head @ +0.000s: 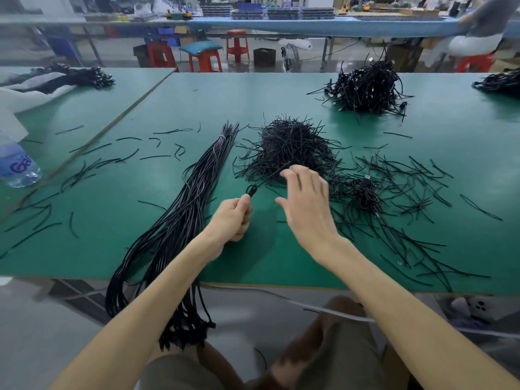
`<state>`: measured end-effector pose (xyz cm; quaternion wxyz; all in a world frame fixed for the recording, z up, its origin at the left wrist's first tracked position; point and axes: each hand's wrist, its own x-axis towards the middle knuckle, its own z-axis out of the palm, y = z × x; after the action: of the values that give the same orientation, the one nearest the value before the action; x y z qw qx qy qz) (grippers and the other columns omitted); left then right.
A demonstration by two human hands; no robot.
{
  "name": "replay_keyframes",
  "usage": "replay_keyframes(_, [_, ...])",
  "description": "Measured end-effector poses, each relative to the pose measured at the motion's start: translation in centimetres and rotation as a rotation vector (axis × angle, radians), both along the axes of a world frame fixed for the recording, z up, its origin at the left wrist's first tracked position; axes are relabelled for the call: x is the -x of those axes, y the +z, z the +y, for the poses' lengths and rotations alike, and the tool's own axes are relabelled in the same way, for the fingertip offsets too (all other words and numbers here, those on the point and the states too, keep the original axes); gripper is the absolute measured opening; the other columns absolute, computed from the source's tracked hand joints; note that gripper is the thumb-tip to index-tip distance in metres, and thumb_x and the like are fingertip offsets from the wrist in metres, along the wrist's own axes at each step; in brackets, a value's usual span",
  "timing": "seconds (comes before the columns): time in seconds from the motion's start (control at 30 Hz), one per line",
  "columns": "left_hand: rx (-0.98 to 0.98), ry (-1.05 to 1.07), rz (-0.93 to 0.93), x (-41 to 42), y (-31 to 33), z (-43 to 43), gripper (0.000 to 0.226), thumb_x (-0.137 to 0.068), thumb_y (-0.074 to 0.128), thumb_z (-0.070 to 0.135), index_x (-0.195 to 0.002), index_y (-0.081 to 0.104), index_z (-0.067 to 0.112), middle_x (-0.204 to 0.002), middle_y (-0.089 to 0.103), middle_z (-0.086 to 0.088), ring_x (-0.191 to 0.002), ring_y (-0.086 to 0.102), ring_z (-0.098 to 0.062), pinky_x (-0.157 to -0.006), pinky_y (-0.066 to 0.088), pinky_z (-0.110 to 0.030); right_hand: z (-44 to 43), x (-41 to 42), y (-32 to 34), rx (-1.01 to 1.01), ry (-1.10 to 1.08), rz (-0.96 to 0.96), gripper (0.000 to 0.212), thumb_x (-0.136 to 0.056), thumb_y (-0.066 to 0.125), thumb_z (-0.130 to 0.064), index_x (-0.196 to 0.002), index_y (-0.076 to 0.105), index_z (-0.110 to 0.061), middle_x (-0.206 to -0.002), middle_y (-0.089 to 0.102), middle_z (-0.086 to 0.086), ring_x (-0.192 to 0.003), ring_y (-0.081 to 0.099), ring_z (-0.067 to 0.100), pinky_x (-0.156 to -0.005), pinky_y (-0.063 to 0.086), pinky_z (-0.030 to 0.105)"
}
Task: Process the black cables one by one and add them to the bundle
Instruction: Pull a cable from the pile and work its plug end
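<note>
A long bundle of black cables [194, 198] lies diagonally on the green table [309, 263], tied near its far end, its near ends hanging over the front edge. My left hand [233, 218] pinches one thin black cable [267, 177] with a small loop at its tip; the strand runs up to the right. My right hand [306, 201] hovers beside it with fingers spread and blurred, holding nothing. A coiled black cable [364, 192] lies to the right of that hand.
A heap of short black ties [289, 144] sits just beyond my hands, with loose ties scattered around. A pile of coiled cables [368, 88] lies at the far right. A water bottle [17, 164] stands at the left edge. Red stools stand behind the table.
</note>
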<state>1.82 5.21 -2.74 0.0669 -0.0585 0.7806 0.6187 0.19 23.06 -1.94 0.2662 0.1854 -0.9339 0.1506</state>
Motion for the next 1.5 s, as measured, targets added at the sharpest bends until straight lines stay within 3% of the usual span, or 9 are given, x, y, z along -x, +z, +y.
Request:
replay_keyframes(0.07, [-0.041,0.053,0.027,0.3,-0.3,0.0,0.037,-0.111,0.036,0.034,-0.079,0.040,0.017,-0.056,0.027,0.010,-0.045,0.021,-0.011,-0.039,0.019,-0.021,0.0,0.9,-0.5,0.157,-0.113,-0.112,0.040,-0.094,0.069,-0.028,-0.126,0.053,-0.009,-0.124,0.051,0.009,-0.115,0.046,0.028,-0.097,0.032,0.037])
replay_keyframes(0.17, [-0.065,0.062,0.071,0.2,-0.8,0.4,0.036,-0.111,0.037,0.034,-0.081,0.043,0.015,-0.056,0.029,0.010,-0.045,0.022,-0.010,-0.038,0.019,-0.021,-0.1,2.0,-2.2,0.077,-0.261,-0.285,0.035,-0.100,0.059,-0.039,-0.120,0.054,-0.011,-0.122,0.047,0.009,-0.114,0.041,0.028,-0.096,0.031,0.038])
replay_keyframes(0.33, [-0.081,0.063,0.136,-0.5,-1.3,0.3,0.036,-0.111,0.038,0.034,-0.082,0.044,0.014,-0.056,0.031,0.011,-0.045,0.022,-0.009,-0.038,0.019,-0.021,-0.2,2.8,-3.7,0.226,-0.305,-0.388,0.025,-0.104,0.053,-0.037,-0.108,0.063,-0.015,-0.117,0.052,0.008,-0.109,0.039,0.026,-0.095,0.028,0.038])
replay_keyframes(0.47, [-0.054,0.057,0.165,-0.7,-1.4,0.5,0.038,-0.111,0.038,0.035,-0.081,0.045,0.014,-0.056,0.032,0.012,-0.045,0.023,-0.009,-0.039,0.021,-0.020,-0.6,2.5,-3.7,0.192,-0.264,-0.365,0.012,-0.106,0.051,-0.022,-0.104,0.060,-0.013,-0.109,0.049,0.005,-0.103,0.035,0.022,-0.084,0.019,0.032])
replay_keyframes(0.67, [-0.019,0.051,0.148,-0.7,-1.3,0.3,0.041,-0.111,0.036,0.036,-0.074,0.039,0.018,-0.057,0.028,0.011,-0.046,0.021,-0.009,-0.039,0.019,-0.021,-0.3,0.6,-1.3,0.479,-0.186,-0.236,0.012,-0.106,0.050,-0.024,-0.097,0.054,-0.018,-0.104,0.045,-0.003,-0.100,0.035,0.016,-0.087,0.020,0.028])
replay_keyframes(0.83, [0.006,0.031,0.118,-0.6,-1.1,0.5,0.042,-0.111,0.035,0.038,-0.071,0.033,0.022,-0.058,0.024,0.010,-0.048,0.017,-0.011,-0.041,0.015,-0.021,-2.1,-2.6,-0.4,0.803,-0.016,-0.350,0.014,-0.104,0.055,-0.021,-0.090,0.053,-0.020,-0.094,0.044,-0.014,-0.101,0.043,0.017,-0.090,0.031,0.025])
replay_keyframes(0.93, [0.048,-0.015,0.072,-0.5,-0.8,0.5,0.042,-0.110,0.035,0.041,-0.072,0.033,0.023,-0.058,0.026,0.010,-0.048,0.018,-0.011,-0.039,0.016,-0.021,-2.9,-3.2,-1.2,0.772,0.043,-0.418,0.015,-0.105,0.054,-0.021,-0.090,0.053,-0.018,-0.095,0.044,-0.014,-0.100,0.043,0.015,-0.081,0.029,0.014])
replay_keyframes(1.07, [0.054,-0.082,0.090,-0.9,-0.8,0.2,0.043,-0.111,0.032,0.044,-0.074,0.036,0.020,-0.060,0.027,0.010,-0.047,0.020,-0.008,-0.040,0.019,-0.020,-3.2,-2.7,-2.3,0.804,0.040,-0.602,0.017,-0.105,0.053,-0.025,-0.091,0.057,-0.016,-0.096,0.048,-0.007,-0.107,0.049,0.021,-0.088,0.032,0.022])
replay_keyframes(1.5, [-0.033,-0.080,0.077,-1.3,-0.5,0.1,0.049,-0.109,0.035,0.048,-0.068,0.043,0.022,-0.057,0.029,0.010,-0.046,0.021,-0.009,-0.039,0.019,-0.019,-2.4,-3.1,-2.7,0.894,0.148,-0.596,0.017,-0.099,0.064,-0.035,-0.093,0.063,-0.018,-0.099,0.058,-0.001,-0.093,0.057,0.012,-0.085,0.046,0.024])
